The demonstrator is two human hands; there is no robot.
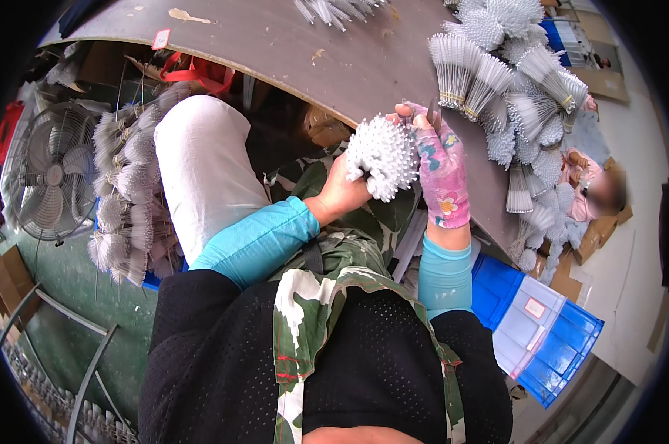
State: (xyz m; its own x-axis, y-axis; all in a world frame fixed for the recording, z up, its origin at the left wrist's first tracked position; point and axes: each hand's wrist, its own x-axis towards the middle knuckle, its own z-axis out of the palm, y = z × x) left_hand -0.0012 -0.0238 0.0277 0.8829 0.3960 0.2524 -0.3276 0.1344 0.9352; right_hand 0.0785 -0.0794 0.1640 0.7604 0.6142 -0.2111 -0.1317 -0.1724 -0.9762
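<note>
From where I stand, the bare left hand (342, 194), the nearer one, clasps a bundle of white-tipped bristles (382, 155) at its two o'clock, tips facing up, long axis apparently upright. The pink-gloved right hand (444, 177) curls at the bundle's three o'clock; whether it grips the dark metal blade (436, 120), I can't tell.

left hand (340, 189) is gripping, right hand (442, 169) is curling close beside it; left forearm (264, 235) is slanting inward, right forearm (445, 275) reaching forward.
</note>
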